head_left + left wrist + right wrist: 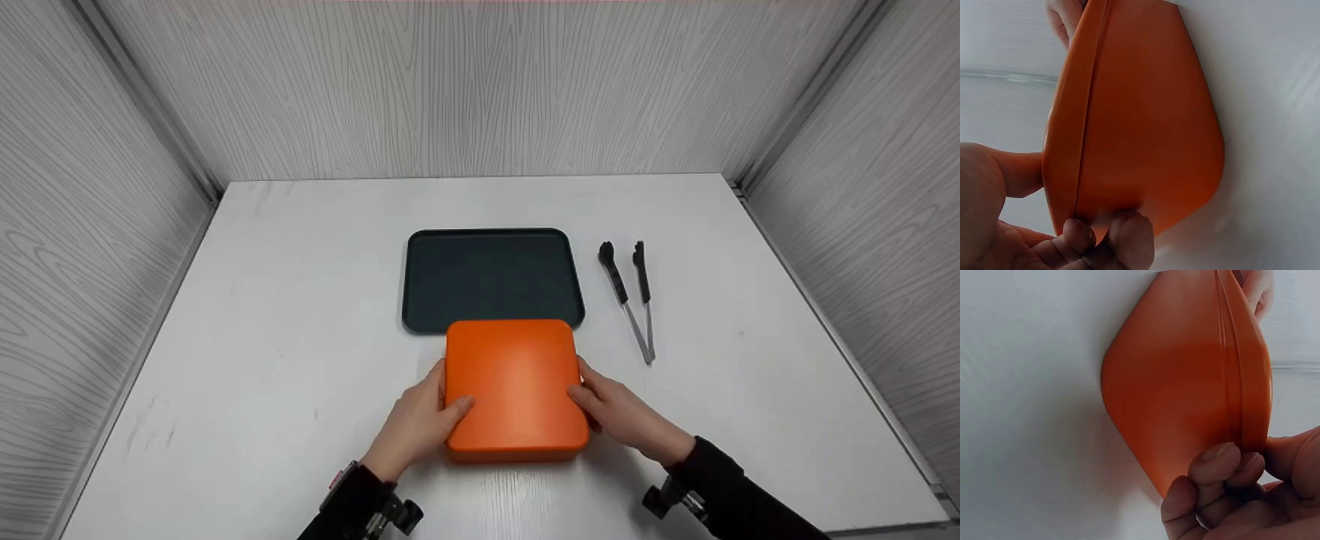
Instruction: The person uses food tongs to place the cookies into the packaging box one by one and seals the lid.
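Observation:
An orange lidded box (517,386) with rounded corners sits between both hands near the front of the table. Its lid seam shows along the side in both wrist views. My left hand (424,420) grips the box's left side, thumb over the top edge and fingers along the side wall. On the opposite side my right hand (626,412) holds it the same way, with curled fingers (1216,461) against the wall just under the lid. In the head view the box's far edge overlaps the near edge of a dark tray (491,277).
Tongs (630,300) with black tips and metal arms lie spread on the white table (300,300), right of the tray. Wood-grain panels (480,90) close off the back and both sides.

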Motion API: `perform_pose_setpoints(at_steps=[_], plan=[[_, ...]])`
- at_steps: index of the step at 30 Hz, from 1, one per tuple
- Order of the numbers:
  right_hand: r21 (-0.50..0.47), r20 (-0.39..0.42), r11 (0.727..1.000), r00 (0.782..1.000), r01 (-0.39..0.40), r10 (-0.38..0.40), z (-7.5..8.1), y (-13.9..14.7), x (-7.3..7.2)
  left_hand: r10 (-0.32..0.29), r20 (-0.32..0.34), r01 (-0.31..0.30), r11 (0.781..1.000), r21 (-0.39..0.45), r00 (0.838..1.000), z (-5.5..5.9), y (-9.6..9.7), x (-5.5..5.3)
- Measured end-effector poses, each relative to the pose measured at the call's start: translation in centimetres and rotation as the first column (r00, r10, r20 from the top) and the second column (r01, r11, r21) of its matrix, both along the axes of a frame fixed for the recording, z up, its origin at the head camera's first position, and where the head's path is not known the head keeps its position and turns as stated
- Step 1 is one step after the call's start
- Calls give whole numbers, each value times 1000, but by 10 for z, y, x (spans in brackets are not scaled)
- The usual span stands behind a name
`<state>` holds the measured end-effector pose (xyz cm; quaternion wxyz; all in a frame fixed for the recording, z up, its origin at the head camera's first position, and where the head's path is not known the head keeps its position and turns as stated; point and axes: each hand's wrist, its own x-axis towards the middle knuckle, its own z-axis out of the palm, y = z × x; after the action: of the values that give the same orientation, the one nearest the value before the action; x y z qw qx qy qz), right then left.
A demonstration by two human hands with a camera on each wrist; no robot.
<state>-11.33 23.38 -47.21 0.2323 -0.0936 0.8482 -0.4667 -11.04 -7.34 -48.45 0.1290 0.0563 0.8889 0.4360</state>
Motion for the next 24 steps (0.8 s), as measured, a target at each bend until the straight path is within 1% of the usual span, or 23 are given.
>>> perform_pose_setpoints(at_steps=[5, 8, 9, 10, 11, 12, 13, 14, 15, 16, 17, 18, 19, 20, 21, 22, 24], plan=[[-31, 22, 999, 1000, 20, -19, 0, 1, -1, -10, -3, 10, 1000, -14, 1000, 1, 0, -2], [1, 28, 999, 998, 49, -49, 1, 3, -2, -4, 15, 5, 999, -35, 1000, 3, -1, -2], [17, 6, 998, 998, 56, -56, 3, 3, -3, 4, 10, -4, 998, -60, 1000, 4, -1, -2], [45, -39, 997, 997, 68, -66, 4, 4, -5, 14, -10, -15, 995, -94, 1000, 5, -2, -2], [79, -103, 994, 992, 73, -65, 5, 4, -6, 23, -41, -28, 990, -137, 999, 6, -2, -3], [118, -180, 990, 982, 80, -58, 6, 4, -8, 27, -84, -42, 982, -182, 996, 7, -2, -4], [159, -270, 983, 962, 87, -42, 7, 4, -10, 19, -143, -52, 972, -228, 990, 9, -2, -5], [200, -361, 975, 932, 99, -21, 7, 3, -11, -5, -216, -56, 961, -271, 976, 10, -2, -6], [232, -444, 967, 896, 106, 8, 8, 1, -14, -42, -296, -55, 949, -310, 954, 11, -1, -8], [273, -508, 956, 860, 112, 44, 8, 0, -15, -88, -368, -46, 939, -342, 926, 11, -1, -10], [312, -553, 944, 828, 103, 93, 7, -3, -17, -144, -424, -29, 926, -376, 894, 11, 0, -12], [350, -579, 933, 803, 87, 143, 7, -5, -19, -203, -462, -4, 913, -409, 863, 11, 1, -15], [387, -591, 919, 784, 69, 190, 7, -8, -21, -258, -482, 25, 899, -438, 837, 12, 2, -17], [421, -593, 906, 771, 50, 233, 6, -11, -23, -304, -485, 56, 885, -462, 820, 11, 3, -20], [457, -590, 889, 759, 31, 276, 5, -14, -25, -343, -476, 81, 869, -488, 810, 11, 4, -23], [493, -580, 870, 751, 16, 315, 5, -17, -26, -375, -460, 103, 852, -513, 805, 10, 5, -26], [543, -559, 839, 741, -10, 371, 3, -21, -29, -415, -414, 141, 823, -550, 810, 7, 8, -30]])
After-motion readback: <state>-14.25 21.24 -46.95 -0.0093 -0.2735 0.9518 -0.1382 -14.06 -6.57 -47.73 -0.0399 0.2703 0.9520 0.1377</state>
